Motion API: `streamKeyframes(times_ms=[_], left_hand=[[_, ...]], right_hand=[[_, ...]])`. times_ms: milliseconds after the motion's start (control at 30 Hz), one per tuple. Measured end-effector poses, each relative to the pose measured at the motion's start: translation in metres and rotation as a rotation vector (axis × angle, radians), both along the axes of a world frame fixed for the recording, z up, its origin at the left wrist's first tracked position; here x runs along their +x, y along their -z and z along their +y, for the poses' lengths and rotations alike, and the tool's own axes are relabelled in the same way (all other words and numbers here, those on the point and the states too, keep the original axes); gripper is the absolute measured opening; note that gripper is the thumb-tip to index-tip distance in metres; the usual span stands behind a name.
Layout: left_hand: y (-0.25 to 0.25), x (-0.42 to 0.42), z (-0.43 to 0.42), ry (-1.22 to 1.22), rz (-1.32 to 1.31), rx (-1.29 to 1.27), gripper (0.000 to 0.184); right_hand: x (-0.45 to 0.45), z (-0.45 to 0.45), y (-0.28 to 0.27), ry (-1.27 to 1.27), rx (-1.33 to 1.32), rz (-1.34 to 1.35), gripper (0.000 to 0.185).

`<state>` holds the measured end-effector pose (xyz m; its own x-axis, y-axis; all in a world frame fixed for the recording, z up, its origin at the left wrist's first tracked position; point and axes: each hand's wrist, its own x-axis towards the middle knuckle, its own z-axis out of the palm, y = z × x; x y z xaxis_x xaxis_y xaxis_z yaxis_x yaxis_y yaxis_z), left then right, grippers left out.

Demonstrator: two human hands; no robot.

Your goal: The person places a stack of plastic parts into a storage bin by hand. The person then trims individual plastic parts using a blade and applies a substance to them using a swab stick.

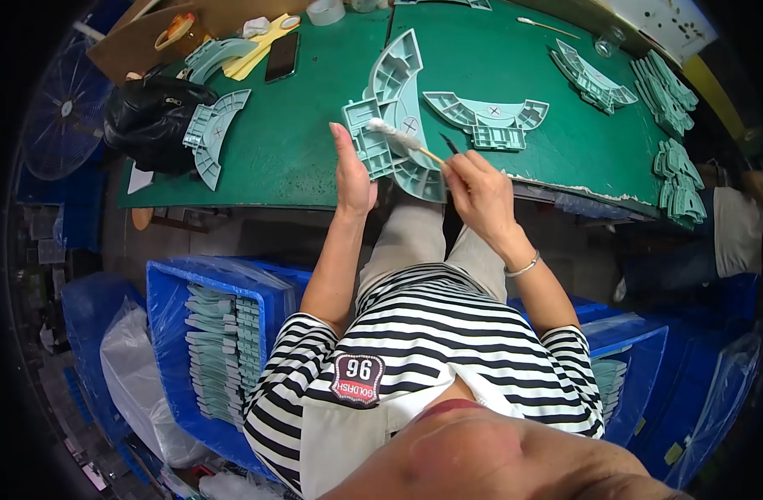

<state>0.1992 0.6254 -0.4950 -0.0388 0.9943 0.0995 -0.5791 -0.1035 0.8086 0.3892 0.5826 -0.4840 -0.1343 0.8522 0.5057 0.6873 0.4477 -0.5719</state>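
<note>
My left hand (355, 177) grips the edge of a curved pale green plastic part (390, 112), which is tilted up above the table's front edge. The part has ribbed compartments and a pen-marked cross in a circle. My right hand (483, 193) is closed round a wooden-stick cotton swab (432, 156), its white fluffy head lying over the middle of the part. A dark pointed tip, perhaps a pen (450, 143), also sticks out of my right hand. Just beyond that hand, a second curved part (494, 112) with the same mark lies on the green table (315, 108).
More green parts lie at the right, including one flat part (594, 79) and stacked parts (665, 92). At the left are a black bag (152, 117), a phone (282, 57) and a yellow cloth (260, 52). A blue crate (169, 333) of parts stands beside me.
</note>
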Motion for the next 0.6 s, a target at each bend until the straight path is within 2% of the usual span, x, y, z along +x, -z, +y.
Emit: streamKeyframes(times_ms=[100,133,233,267,300,367,467,600], left_hand=[[0.005,-0.013,0.002,0.047,-0.014,0.025,0.061],[0.004,-0.020,0.004,0.055,-0.104,-0.048,0.058],[0.045,-0.065,0.024,0.651,-0.604,0.002,0.050],[0.040,-0.063,0.021,0.617,-0.753,-0.034,0.034],[0.054,-0.066,0.028,0.732,-0.955,0.017,0.017],[0.054,-0.061,0.025,0.830,-1.153,0.080,0.010],[0.049,-0.056,0.017,0.871,-1.279,0.117,0.015],[0.053,-0.056,0.012,0.863,-1.292,0.125,0.019]], right_hand=[[0.017,0.003,-0.003,0.051,0.002,0.114,0.008],[0.024,0.000,-0.007,0.059,-0.005,0.161,0.009],[0.037,-0.011,-0.016,0.077,-0.057,0.297,0.012],[0.039,-0.013,-0.015,0.076,-0.050,0.305,0.014],[0.040,-0.014,-0.013,0.045,-0.020,0.328,0.015],[0.041,-0.019,-0.010,0.029,-0.090,0.287,0.016],[0.040,-0.022,0.004,-0.011,-0.101,0.270,0.016],[0.041,-0.020,0.012,-0.036,-0.117,0.302,0.018]])
